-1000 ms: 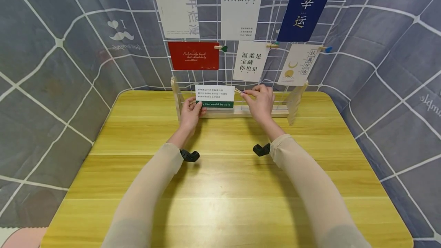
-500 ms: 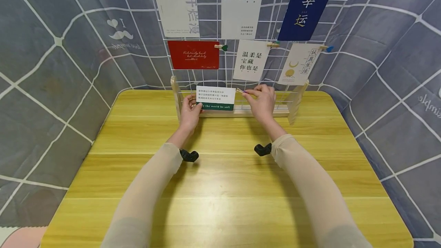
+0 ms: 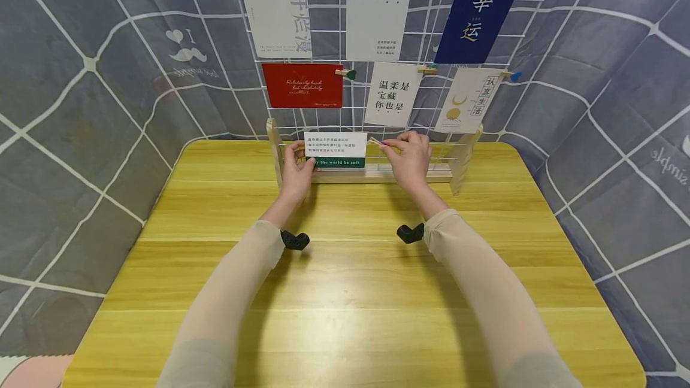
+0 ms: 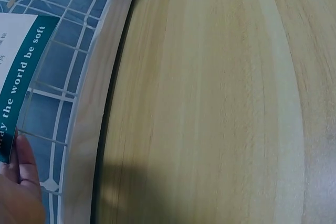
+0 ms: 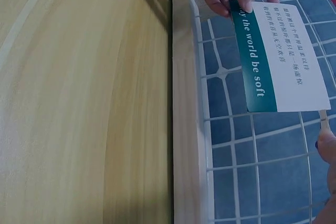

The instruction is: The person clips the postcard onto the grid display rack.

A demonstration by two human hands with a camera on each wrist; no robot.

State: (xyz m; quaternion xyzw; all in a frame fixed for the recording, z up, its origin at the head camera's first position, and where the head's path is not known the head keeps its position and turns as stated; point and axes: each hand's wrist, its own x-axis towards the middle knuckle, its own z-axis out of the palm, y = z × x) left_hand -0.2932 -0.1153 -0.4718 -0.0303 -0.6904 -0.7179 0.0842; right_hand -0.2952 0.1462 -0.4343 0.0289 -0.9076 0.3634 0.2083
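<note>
My left hand (image 3: 296, 173) pinches the lower left corner of a white and green card (image 3: 335, 149), thumb in front and fingers behind. The card stands before the lower part of a white wire grid (image 5: 231, 144). My right hand (image 3: 409, 159) pinches a small wooden clothespin (image 3: 374, 141) near the card's upper right corner. In the right wrist view the clothespin's tip meets the card's edge; whether it grips the card I cannot tell. Between the hands, the card's printed face shows fully apart from the corner under my left thumb.
Above hang a red card (image 3: 303, 86), a blue card (image 3: 477, 11) and several white cards, each held by a clothespin. The grid stands on a wooden base (image 3: 350, 178) with two side posts, on a wooden table (image 3: 345, 292). A grey checked curtain (image 3: 75, 136) surrounds it.
The card dipped slightly half a second ago and is now raised again and a little left, with my left hand. My right hand and the clothespin have barely moved.
</note>
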